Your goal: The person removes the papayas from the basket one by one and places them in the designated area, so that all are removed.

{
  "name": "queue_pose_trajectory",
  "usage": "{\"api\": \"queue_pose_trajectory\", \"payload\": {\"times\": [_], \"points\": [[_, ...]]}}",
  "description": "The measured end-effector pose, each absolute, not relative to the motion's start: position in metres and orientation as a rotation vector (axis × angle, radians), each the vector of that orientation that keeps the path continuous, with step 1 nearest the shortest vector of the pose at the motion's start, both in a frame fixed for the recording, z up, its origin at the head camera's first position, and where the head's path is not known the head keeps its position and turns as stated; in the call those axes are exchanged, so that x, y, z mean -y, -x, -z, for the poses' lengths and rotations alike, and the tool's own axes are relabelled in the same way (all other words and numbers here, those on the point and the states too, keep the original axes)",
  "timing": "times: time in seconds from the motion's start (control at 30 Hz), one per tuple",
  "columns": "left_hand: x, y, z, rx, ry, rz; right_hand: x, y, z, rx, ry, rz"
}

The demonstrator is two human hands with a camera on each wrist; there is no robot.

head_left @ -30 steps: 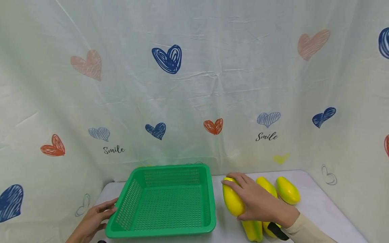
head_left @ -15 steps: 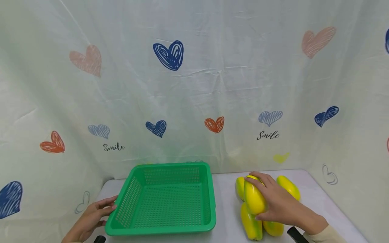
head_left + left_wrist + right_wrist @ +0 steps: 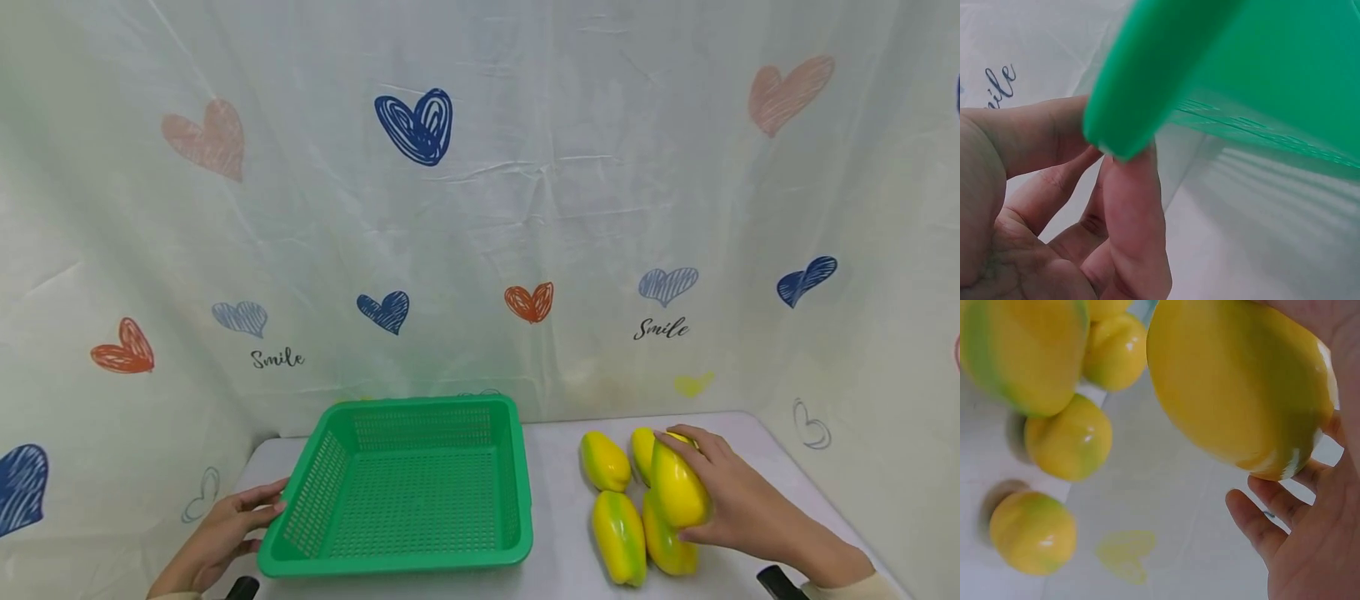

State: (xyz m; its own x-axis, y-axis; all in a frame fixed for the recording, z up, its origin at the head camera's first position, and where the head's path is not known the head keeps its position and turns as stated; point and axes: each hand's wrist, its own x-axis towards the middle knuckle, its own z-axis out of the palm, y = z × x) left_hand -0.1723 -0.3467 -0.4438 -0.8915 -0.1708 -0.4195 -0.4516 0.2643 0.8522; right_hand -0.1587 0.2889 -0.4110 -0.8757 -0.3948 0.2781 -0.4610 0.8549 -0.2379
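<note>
My right hand [image 3: 738,492] grips a yellow-green papaya [image 3: 678,483] and holds it tilted over the other papayas at the right of the table. Fingers and thumb lie round it; the right wrist view shows the papaya [image 3: 1241,381] against the palm. Below and left of it lie several more, among them a front papaya [image 3: 618,537], a back papaya [image 3: 605,461] and a partly covered papaya [image 3: 663,546]. My left hand [image 3: 225,533] pinches the left rim of a green plastic basket [image 3: 522,500]. In the left wrist view the basket rim [image 3: 1147,81] sits between thumb and finger.
The basket's mesh floor shows bare in the head view. A pale cloth [image 3: 558,500] covers the table. Close behind stands a white curtain [image 3: 465,242] printed with hearts, and it also closes in both sides.
My right hand has carried the papaya rightward, from beside the basket to above the papaya group, uncovering the back left papaya. My left hand stays at the basket rim.
</note>
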Motion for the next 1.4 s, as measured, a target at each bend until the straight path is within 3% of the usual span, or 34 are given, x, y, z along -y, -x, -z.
{"api": "queue_pose_trajectory", "payload": {"times": [1.0,1.4], "points": [[0.345,0.168,0.446,-2.285,0.546,-1.734,-0.348,0.144,0.446,3.010,-0.519,-0.495],[0.345,0.167,0.445,-2.253,0.563,-1.756,-0.361,0.140,0.462,3.005,-0.635,-0.496]]}}
